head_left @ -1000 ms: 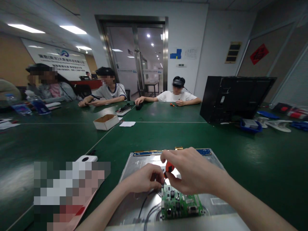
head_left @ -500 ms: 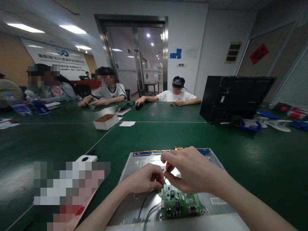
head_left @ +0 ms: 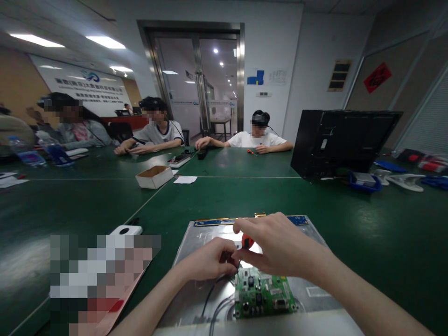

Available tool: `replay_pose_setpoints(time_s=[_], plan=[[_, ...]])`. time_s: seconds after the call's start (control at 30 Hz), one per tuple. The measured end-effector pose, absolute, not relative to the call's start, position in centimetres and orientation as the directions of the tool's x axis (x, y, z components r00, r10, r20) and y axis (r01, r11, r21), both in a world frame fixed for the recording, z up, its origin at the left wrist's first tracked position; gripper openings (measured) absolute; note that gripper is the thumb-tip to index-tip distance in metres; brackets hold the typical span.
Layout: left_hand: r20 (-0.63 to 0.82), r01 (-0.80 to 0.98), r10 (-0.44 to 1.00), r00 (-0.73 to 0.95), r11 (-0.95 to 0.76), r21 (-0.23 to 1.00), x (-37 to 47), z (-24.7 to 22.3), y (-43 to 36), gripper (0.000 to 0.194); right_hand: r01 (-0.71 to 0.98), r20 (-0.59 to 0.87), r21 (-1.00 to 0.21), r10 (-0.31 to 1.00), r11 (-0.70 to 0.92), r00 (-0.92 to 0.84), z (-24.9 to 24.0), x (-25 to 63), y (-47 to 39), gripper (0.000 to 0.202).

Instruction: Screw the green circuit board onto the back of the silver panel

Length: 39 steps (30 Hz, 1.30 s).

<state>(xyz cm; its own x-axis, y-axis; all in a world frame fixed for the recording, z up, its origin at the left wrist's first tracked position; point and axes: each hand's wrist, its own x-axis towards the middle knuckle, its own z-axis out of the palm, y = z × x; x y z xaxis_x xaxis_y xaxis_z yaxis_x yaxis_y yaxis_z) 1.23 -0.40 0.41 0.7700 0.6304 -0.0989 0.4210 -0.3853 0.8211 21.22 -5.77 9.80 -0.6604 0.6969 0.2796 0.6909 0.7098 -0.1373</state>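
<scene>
A green circuit board (head_left: pixel 262 294) lies on the silvery back of a flat display panel (head_left: pixel 185 261). My right hand (head_left: pixel 280 245) is closed around the red and black handle of a screwdriver (head_left: pixel 247 241), whose thin shaft points down at the board's upper left corner. Right beside that shaft is my left hand (head_left: pixel 212 259), its fingers pinched together low over the same corner; what they hold, if anything, is hidden. Dark cables (head_left: pixel 219 310) run from the board's left side across the panel. A narrow blue board strip (head_left: pixel 217 223) borders the panel's far edge.
Left of the panel lies a white and pink blurred package (head_left: pixel 122 275). Farther off stand an open white box (head_left: pixel 154 178) and a black monitor (head_left: pixel 345 142), with a blue tray (head_left: pixel 364 183) beside it. Several people sit around the green table (head_left: pixel 245 196).
My right hand and the screwdriver have shifted very slightly at the board's corner. My left hand stays nearly still. Across the table, a person's hand has moved a little with a black object.
</scene>
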Motion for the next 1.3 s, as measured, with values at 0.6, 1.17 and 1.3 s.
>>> replay_pose_setpoints(time_s=[0.6,1.17,1.3], plan=[[-0.142,0.454,0.649,0.747,-0.342,0.823,1.14,0.00,-0.38,0.014,0.701,0.273,-0.140,0.708,0.700,-0.652,9.83,21.20,-5.83,0.021],[-0.143,0.451,0.636,0.758,-0.353,0.820,1.24,0.22,-0.29,0.010,0.692,0.274,-0.116,0.693,0.712,-0.667,9.88,21.02,-5.80,0.015],[-0.127,0.430,0.647,0.752,-0.334,0.839,1.29,0.19,-0.29,0.010,0.709,0.279,-0.096,0.702,0.699,-0.655,9.70,20.95,-5.66,0.014]])
